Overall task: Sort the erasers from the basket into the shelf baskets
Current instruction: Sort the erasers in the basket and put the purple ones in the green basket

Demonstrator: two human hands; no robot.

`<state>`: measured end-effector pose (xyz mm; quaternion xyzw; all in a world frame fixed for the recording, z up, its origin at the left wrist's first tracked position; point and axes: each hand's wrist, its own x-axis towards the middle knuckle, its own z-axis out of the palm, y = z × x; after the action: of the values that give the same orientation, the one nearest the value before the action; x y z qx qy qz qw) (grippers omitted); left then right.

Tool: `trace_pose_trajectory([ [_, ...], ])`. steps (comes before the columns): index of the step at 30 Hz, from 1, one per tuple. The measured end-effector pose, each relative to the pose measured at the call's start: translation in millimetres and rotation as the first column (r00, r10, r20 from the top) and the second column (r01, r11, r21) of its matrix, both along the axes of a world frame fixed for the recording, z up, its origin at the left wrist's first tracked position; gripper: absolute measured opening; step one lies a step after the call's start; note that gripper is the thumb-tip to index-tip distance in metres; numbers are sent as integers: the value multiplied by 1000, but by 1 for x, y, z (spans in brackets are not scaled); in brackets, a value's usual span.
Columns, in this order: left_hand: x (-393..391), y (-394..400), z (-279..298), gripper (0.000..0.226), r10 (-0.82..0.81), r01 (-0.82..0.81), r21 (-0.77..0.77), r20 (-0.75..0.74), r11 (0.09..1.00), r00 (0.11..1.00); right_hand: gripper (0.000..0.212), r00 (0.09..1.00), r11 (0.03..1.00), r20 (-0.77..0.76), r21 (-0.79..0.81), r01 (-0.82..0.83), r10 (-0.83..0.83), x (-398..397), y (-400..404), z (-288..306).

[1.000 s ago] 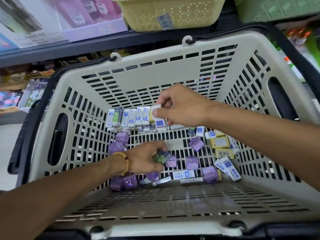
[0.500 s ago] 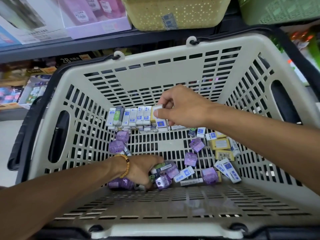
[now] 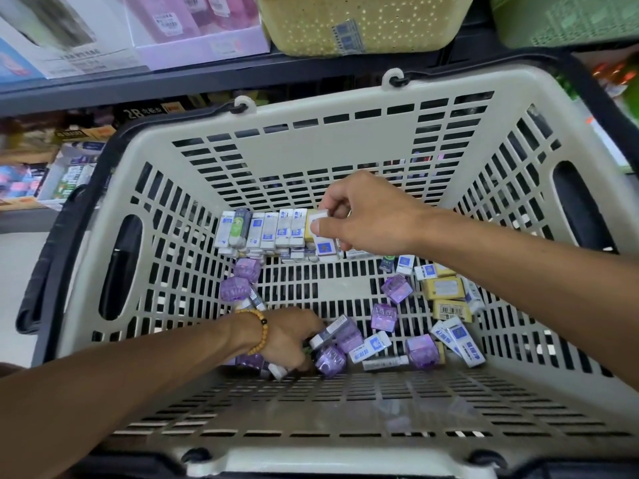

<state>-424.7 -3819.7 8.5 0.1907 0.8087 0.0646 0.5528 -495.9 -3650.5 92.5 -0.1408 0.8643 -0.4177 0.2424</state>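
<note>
A grey slotted shopping basket holds several erasers. A neat row of white-and-blue erasers stands along its far wall. My right hand is at the right end of that row, pinching a white eraser between thumb and fingers. My left hand, with a bead bracelet, is down at the near floor, closed on a small white-and-grey eraser among purple cube erasers. Yellow erasers and more white-and-blue ones lie loose at the right.
Above the basket a dark shelf edge carries a yellow perforated shelf basket and a green one to its right. Pink and white boxes stand at the upper left. Lower shelves with packaged goods are at the left.
My left hand slid toward me along the basket floor, pushing purple and white erasers together and closing on one. My right hand has stayed at the end of the row.
</note>
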Motion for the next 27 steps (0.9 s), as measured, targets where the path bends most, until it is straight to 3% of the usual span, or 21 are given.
trace_pose_trajectory([
  [5, 0, 0, -2, 55, 26, -25, -14, 33, 1000, 999, 16, 1000, 1000, 5, -1, -2, 2, 0, 0, -2],
  [12, 3, -1, 2, 48, -73, 73, 3, 16, 997, 997, 17, 1000, 1000, 12, -1, 4, -4, -2, 0, -2],
  [19, -4, -5, 6, 11, -24, 19, 112, 41, 994, 999, 14, 998, 999, 43, 6, 39, -40, -3, 0, -7],
  [25, -9, -3, 24, 31, 137, -144, 151, 53, 978, 989, 12, 971, 978, 154, -67, 198, -186, -7, -3, -15],
  [27, -12, -5, 34, 28, 219, -224, 169, 49, 960, 975, 12, 957, 966, 182, -78, 245, -228, -8, -4, -18],
])
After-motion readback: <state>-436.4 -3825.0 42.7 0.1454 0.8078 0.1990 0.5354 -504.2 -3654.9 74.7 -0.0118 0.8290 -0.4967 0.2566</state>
